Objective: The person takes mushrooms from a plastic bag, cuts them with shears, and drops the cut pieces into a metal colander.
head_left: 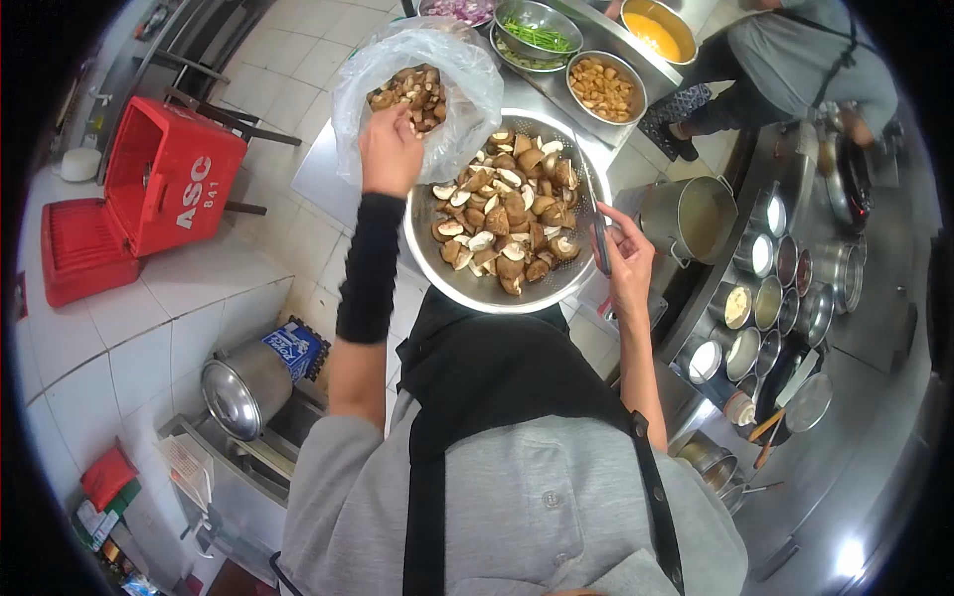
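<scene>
My left hand [393,149] reaches into the mouth of a clear plastic bag [467,70], its fingers pinched together over brown mushroom pieces [422,87]; whether they hold a piece is too small to tell. Right of and below the bag sits a perforated metal colander [425,260] with cut mushrooms [512,204], brown caps and pale flesh showing. At the colander's right rim, my right hand [626,253] is closed around the dark handle of a knife [600,233], whose blade points up and away along the rim.
Bowls of green vegetables [537,38], chopped onions [459,10] and brown chunks [602,89] stand behind the colander. A person [810,60] works at the upper right. Pots and small containers [760,253] line the right counter. A red box [184,179] is at left.
</scene>
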The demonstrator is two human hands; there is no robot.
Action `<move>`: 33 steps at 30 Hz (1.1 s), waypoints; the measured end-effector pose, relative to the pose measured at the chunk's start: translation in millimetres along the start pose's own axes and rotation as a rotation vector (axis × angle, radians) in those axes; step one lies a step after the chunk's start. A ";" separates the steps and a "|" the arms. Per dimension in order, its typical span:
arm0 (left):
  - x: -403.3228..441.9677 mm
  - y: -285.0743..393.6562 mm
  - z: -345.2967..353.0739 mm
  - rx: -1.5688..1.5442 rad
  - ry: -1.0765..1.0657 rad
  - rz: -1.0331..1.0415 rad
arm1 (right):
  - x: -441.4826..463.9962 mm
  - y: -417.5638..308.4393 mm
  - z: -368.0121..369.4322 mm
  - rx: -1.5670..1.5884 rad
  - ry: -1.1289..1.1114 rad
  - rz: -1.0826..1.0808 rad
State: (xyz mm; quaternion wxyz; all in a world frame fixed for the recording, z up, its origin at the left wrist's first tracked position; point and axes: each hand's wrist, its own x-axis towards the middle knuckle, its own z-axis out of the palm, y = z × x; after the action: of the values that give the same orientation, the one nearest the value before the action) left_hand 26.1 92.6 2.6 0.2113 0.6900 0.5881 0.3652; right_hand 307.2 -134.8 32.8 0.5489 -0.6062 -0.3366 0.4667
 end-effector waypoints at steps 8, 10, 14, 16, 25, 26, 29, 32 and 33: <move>90.8 -72.8 85.8 0.495 -0.198 -0.148 | -5.2 9.9 28.0 0.083 -0.113 -0.044; 89.6 -66.4 87.6 0.554 -0.200 -0.163 | -7.0 6.9 40.7 0.148 -0.102 -0.035; 89.5 -51.4 58.2 0.373 -0.227 0.029 | -2.5 10.1 46.2 -0.021 -0.132 -0.035; 71.2 -42.9 43.7 -0.022 -0.200 0.015 | 1.5 -9.6 53.0 -0.233 -0.122 -0.072; -2.4 5.9 -8.5 -1.019 -0.138 -0.354 | 42.7 -39.0 94.0 -0.504 -0.159 -0.236; -7.3 5.7 -11.7 -1.050 -0.134 -0.299 | 44.5 -41.7 96.4 -0.533 -0.174 -0.251; -15.6 -4.2 -14.8 -1.067 -0.133 -0.284 | 50.7 -42.7 101.3 -0.597 -0.227 -0.299; -18.8 2.9 -28.9 -1.115 -0.212 -0.363 | 54.9 -48.4 101.4 -0.653 -0.267 -0.332; -20.0 10.7 -34.5 -1.159 -0.233 -0.411 | 56.6 -49.9 100.4 -0.663 -0.278 -0.349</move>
State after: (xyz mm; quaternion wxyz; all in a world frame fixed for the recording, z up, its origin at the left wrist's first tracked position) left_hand 6.3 66.2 27.5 0.6800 0.3713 0.3882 0.4990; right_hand 237.5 -38.9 74.4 0.3439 -0.6152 -0.6379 0.3103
